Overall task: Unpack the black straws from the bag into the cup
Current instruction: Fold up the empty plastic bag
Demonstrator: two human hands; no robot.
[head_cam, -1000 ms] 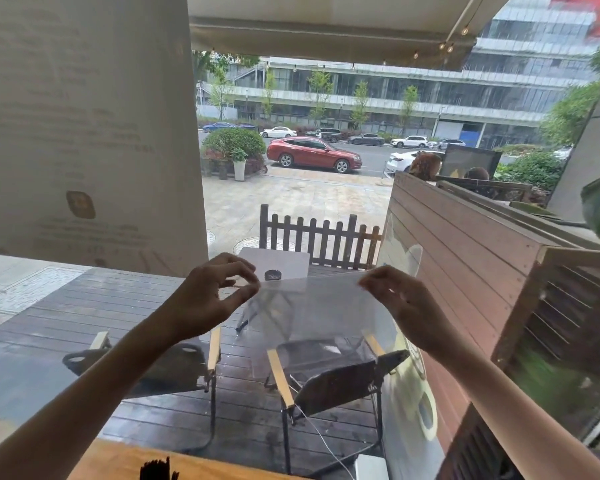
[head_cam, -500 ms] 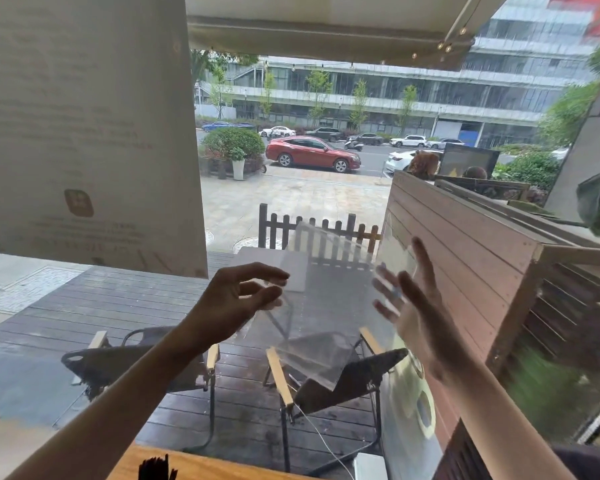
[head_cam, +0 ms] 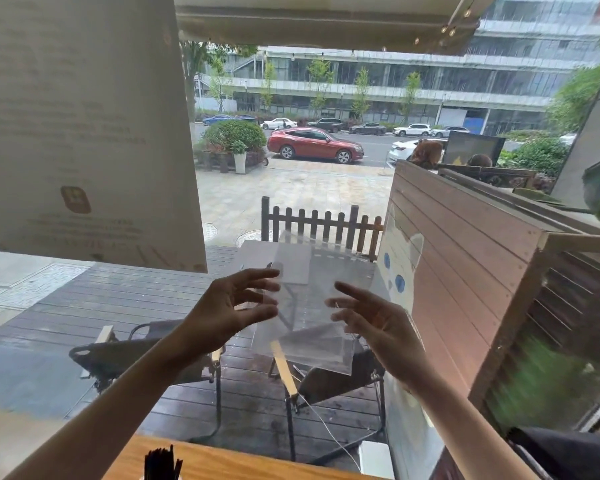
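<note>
A clear plastic bag (head_cam: 312, 306), with nothing visible inside and partly folded over itself, hangs in the air at chest height between my hands. My left hand (head_cam: 229, 313) has spread fingers, its thumb and fingertips at the bag's left edge. On the other side, my right hand (head_cam: 374, 320) is also spread, fingers against the bag's right part. The tips of several black straws (head_cam: 161, 464) stick up at the bottom edge; the cup under them is out of view.
A wooden counter (head_cam: 257, 462) runs along the bottom, against a big window. A paper poster (head_cam: 84, 133) hangs on the glass at upper left. A white box (head_cam: 374, 459) sits at the counter's right end. Outside are chairs and a terrace.
The bag was held stretched flat by pinching fingers; both hands opened their fingers, and the bag has folded and now sits lower between them.
</note>
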